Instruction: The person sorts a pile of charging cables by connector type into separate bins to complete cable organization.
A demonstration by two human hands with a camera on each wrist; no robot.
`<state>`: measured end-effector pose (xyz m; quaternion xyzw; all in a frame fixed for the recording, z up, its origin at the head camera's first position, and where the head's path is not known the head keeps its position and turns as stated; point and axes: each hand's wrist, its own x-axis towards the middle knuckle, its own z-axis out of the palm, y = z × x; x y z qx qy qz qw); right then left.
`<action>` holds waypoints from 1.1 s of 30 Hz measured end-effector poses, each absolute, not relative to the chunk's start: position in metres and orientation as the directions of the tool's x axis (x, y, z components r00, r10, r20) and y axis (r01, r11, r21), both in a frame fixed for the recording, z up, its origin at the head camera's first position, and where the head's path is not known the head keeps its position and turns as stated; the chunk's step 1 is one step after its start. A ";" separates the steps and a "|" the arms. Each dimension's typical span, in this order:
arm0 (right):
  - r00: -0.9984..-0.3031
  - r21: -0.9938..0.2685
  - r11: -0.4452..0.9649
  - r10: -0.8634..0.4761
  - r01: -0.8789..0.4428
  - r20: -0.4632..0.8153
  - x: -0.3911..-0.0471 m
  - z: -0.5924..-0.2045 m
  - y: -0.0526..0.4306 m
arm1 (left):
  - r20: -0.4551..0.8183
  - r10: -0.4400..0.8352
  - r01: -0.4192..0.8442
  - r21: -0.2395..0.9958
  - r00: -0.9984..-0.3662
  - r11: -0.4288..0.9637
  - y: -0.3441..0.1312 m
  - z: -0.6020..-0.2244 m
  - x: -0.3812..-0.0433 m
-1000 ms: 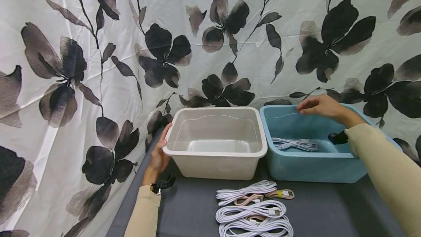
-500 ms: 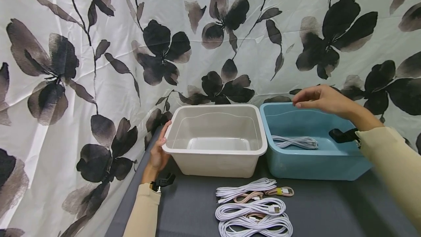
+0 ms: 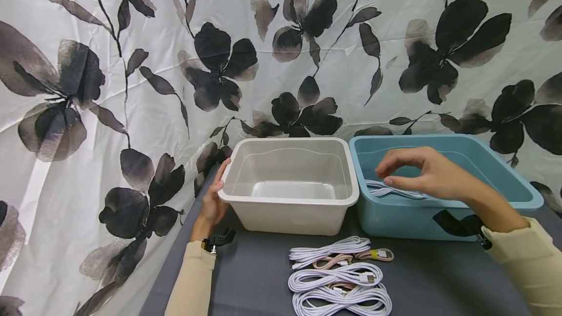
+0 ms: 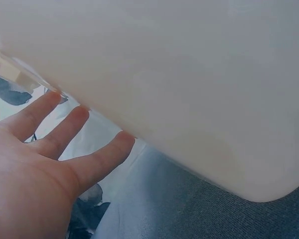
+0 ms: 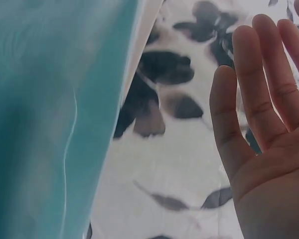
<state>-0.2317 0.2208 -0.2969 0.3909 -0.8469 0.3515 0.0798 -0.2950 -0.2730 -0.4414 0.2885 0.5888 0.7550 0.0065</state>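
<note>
My left hand (image 3: pixel 213 202) rests against the left side of a beige plastic bin (image 3: pixel 290 218); in the left wrist view its straight fingertips touch the bin's wall. Over the front of a blue bin (image 3: pixel 421 221) hovers my right hand (image 3: pixel 432 174), holding nothing, its fingers loosely bent. In the right wrist view the relaxed fingers (image 5: pixel 261 74) show beside the blue wall. A bundled white cable (image 3: pixel 377 188) lies inside the blue bin, partly hidden by my right hand.
In front of the bins, several coiled white cables (image 3: pixel 342 301) lie on the grey tabletop (image 3: pixel 250 277), with tan cables among them, one with a yellow band (image 3: pixel 374 254). A floral curtain (image 3: pixel 246 4) hangs behind the bins and along the left.
My right hand has come from the blue bin's back rim toward its front and lower in view. My left hand stays at the beige bin's side.
</note>
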 end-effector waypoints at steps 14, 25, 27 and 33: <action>-0.592 -0.644 0.282 -0.735 -0.711 0.332 -0.196 -0.354 0.175 | 0.425 0.351 0.326 0.894 -0.834 -0.309 -0.275 -0.440 -0.299; -0.596 -0.738 0.253 -0.765 -0.626 0.243 -0.194 -0.421 0.149 | 0.420 0.344 0.316 0.893 -0.840 -0.319 -0.274 -0.439 -0.301; -0.603 -0.747 0.262 -0.765 -0.611 0.225 -0.193 -0.431 0.145 | 0.419 0.347 0.316 0.894 -0.839 -0.317 -0.274 -0.440 -0.302; -0.607 -0.719 0.300 -0.767 -0.627 0.210 -0.190 -0.450 0.137 | 0.408 0.347 0.305 0.899 -0.844 -0.316 -0.275 -0.442 -0.304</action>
